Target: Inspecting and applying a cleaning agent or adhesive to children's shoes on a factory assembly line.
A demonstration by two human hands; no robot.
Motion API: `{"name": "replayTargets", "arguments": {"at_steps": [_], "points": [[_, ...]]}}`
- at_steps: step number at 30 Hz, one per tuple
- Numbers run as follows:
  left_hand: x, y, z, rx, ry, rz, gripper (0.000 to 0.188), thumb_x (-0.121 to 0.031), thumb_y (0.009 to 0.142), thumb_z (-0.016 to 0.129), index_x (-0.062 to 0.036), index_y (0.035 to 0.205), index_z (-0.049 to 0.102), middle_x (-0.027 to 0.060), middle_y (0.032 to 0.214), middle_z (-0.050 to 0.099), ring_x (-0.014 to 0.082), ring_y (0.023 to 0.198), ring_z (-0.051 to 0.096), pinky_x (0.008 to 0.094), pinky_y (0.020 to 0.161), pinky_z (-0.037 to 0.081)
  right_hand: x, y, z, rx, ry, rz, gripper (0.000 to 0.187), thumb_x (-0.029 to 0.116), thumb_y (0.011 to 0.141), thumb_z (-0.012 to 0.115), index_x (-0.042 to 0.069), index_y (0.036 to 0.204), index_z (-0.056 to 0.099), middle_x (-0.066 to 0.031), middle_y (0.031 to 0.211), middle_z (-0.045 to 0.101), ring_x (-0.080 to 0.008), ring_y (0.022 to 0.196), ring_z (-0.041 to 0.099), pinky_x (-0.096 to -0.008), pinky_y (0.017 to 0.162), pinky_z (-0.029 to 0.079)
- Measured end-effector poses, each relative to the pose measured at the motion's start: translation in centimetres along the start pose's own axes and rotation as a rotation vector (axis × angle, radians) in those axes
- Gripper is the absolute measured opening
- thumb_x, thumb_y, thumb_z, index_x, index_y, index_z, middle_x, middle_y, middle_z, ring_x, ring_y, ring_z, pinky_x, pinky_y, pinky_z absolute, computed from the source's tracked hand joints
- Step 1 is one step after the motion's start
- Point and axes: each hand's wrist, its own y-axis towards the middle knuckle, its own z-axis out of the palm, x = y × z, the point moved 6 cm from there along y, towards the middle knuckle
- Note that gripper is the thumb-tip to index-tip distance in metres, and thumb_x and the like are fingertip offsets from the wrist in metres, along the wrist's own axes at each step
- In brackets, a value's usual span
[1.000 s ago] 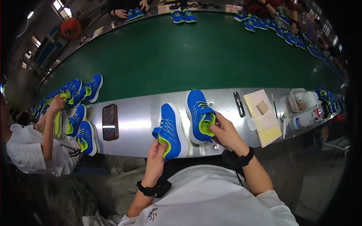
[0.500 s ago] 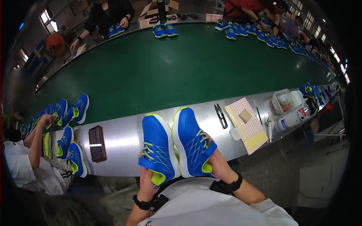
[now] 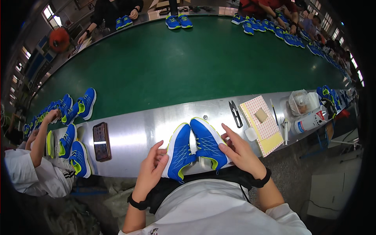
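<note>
Two blue sneakers with lime-green trim rest side by side on the metal table edge before me. The left sneaker [image 3: 181, 150] and the right sneaker [image 3: 208, 141] have their toes together, pointing away, with the laced sides turned toward each other. My left hand [image 3: 152, 166] is beside the left one's sole, fingers loosely curled and apart, at most touching it. My right hand [image 3: 241, 152] lies along the right one's outer side, thumb against it and index finger stretched out, not wrapped round it.
Left of me lie a phone [image 3: 102, 141] and more blue sneakers [image 3: 80, 158], near a co-worker's arm [image 3: 39, 145]. At right are thread snips [image 3: 235, 114], a patterned notebook [image 3: 260, 121], a plastic box [image 3: 299, 102] and a white bottle [image 3: 311, 120]. Beyond stretches a green belt [image 3: 156, 70].
Both sneakers have turned so their laced sides face inward instead of their soles. My hands have come out from the shoe openings to the outer sides, loosening their hold.
</note>
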Motion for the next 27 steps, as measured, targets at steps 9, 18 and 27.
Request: {"name": "replayTargets", "arguments": {"at_steps": [9,18,27], "points": [[1.2,0.1,3.8,0.193,-1.141,-0.465,0.044,-0.041,0.102,0.032,-0.0117,0.131,0.048,0.0063,0.125,0.058,0.0186,0.111,0.058,0.0346,0.095,0.047,-0.4,0.2,5.9,0.191,1.496,0.515,0.047,0.036,0.103,0.030,0.009,0.141,0.035,-0.0075,0.137,0.048,-0.0200,0.122,0.050,-0.0356,0.101,0.044],[-2.3,1.1,5.4,0.051,-1.215,-0.443,0.045,-0.041,0.103,0.028,-0.0116,0.132,0.046,0.0058,0.128,0.056,0.0225,0.112,0.057,0.0407,0.094,0.048,2.2,1.7,6.7,0.088,1.559,0.542,0.040,0.036,0.103,0.032,0.012,0.134,0.043,-0.0049,0.130,0.053,-0.0185,0.117,0.054,-0.0365,0.098,0.046],[-2.2,0.8,4.4,-0.035,-0.859,-0.312,0.053,-0.049,0.100,0.033,-0.0052,0.125,0.049,0.0118,0.114,0.062,0.0223,0.100,0.063,0.0371,0.087,0.052,1.7,1.6,5.7,-0.005,1.264,0.329,0.038,0.039,0.100,0.036,0.011,0.125,0.045,-0.0047,0.117,0.057,-0.0157,0.106,0.057,-0.0348,0.094,0.047]]}}
